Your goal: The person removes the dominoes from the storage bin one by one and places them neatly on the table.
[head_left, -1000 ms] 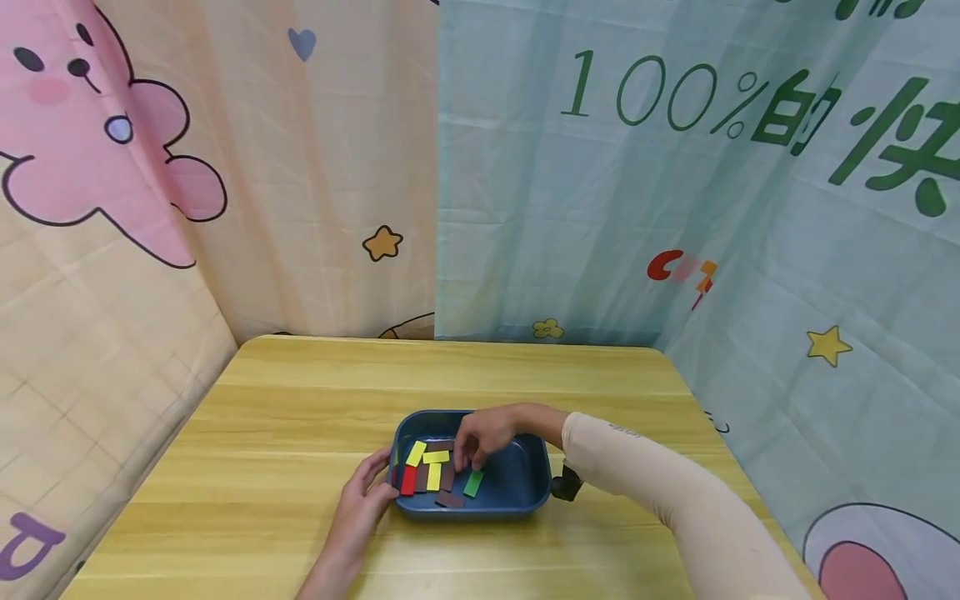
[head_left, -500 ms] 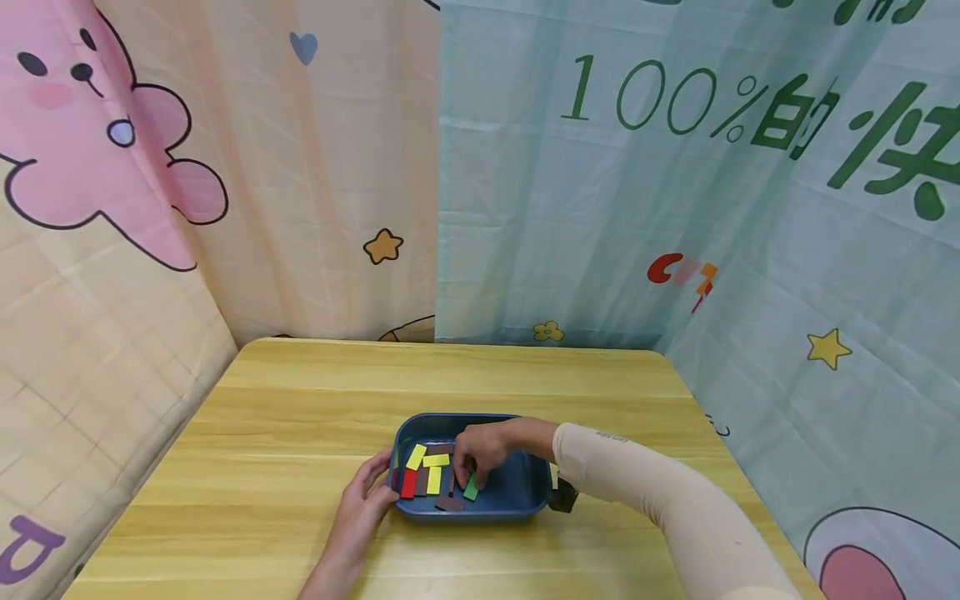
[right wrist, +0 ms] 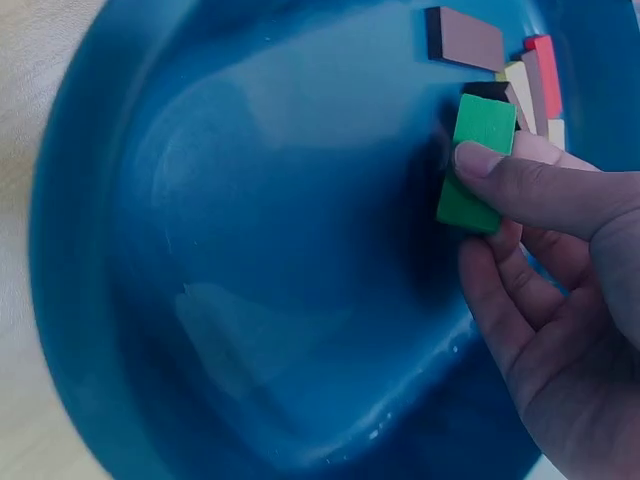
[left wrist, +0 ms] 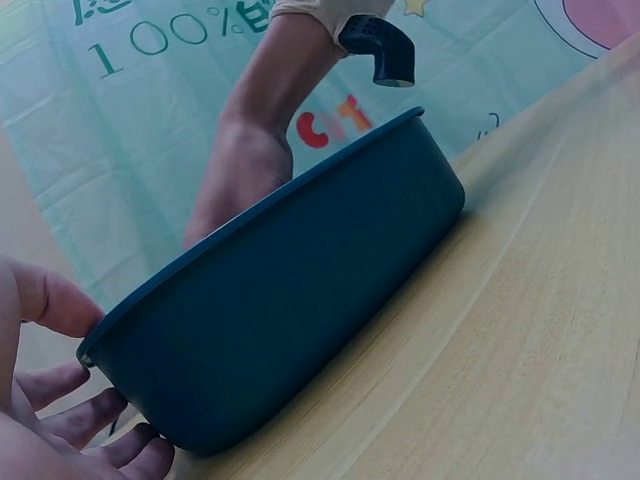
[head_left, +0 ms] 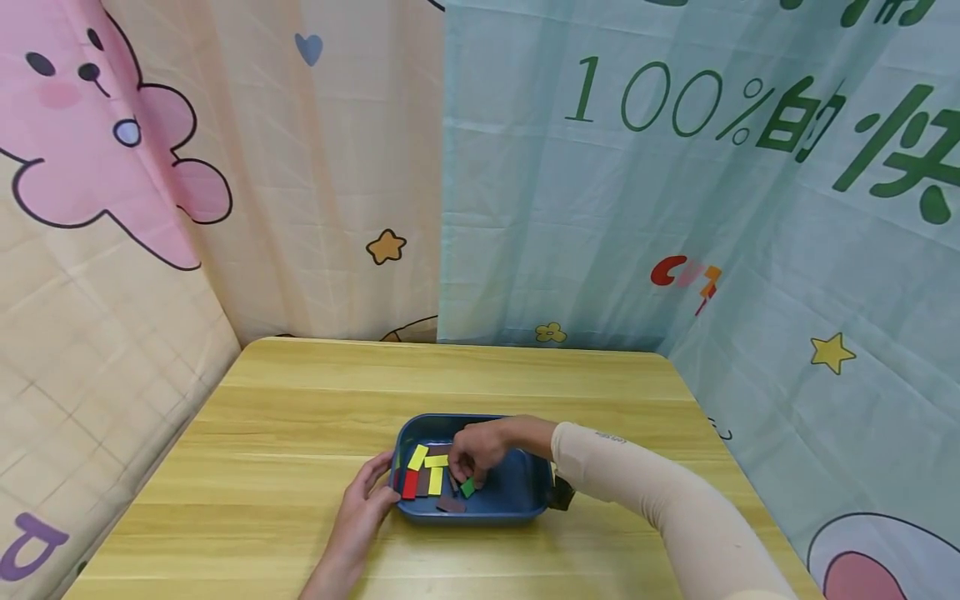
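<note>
I have the right hand (head_left: 477, 447) pinching a green block (right wrist: 485, 120) between thumb and fingers inside the blue tub (head_left: 517, 479), about midway along its length. My left hand (head_left: 363, 507) grips the tub's left end, its thumb at the near left corner. Yellow blocks (head_left: 436, 481), a red block (head_left: 409, 485) and brown blocks (head_left: 451, 504) lie toward the tub's left edge. My head feed puts the tub well apart from the far edge of the bench (head_left: 262, 467).
</note>
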A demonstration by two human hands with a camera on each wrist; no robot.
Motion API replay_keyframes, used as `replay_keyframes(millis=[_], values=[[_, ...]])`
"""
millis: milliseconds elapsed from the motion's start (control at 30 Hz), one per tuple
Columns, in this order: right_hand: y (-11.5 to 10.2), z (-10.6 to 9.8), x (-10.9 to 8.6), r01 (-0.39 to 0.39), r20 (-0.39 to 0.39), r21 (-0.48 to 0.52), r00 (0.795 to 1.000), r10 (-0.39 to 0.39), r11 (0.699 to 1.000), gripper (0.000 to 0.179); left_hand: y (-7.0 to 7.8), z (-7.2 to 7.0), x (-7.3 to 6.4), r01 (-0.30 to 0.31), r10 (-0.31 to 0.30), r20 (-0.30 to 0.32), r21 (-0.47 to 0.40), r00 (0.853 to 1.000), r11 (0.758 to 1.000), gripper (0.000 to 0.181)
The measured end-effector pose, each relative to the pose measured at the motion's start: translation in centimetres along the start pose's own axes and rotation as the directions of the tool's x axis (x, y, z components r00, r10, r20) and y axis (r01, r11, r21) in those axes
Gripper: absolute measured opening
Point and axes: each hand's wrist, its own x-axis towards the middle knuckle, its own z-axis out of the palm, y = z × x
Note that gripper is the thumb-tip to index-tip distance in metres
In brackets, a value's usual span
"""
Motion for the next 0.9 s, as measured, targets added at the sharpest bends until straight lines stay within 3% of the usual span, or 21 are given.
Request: replay_keyframes(millis=[233,367,667,900], values=[[-0.4,-0.9,-0.7,-0.043,0.013,0.012,0.999,0.042,0.999,0.018,0.0,0.1,0.0,0.005,-0.005,-0.001,0.004,1.000,1.000,0.066],[-0.3,-1.2,-1.4,-0.030,0.010,0.042,1.000,0.030,0.999,0.019,0.0,0.0,0.0,-0.006,0.006,0.002,-0.005,1.000,1.000,0.067],[0.1,-1.8,-3.8,-0.062,-0.056,0.069,0.996,0.066,0.996,0.021,0.0,0.0,0.0,-0.007,0.007,0.003,-0.005,1.000,1.000,0.068],[0.9,-2.2,-6.3,-0.081,-0.124,0.178,0.987,0.104,0.981,0.019,0.0,0.0,-0.2,-0.011,0.011,0.008,-0.011,1.000,1.000,0.069]])
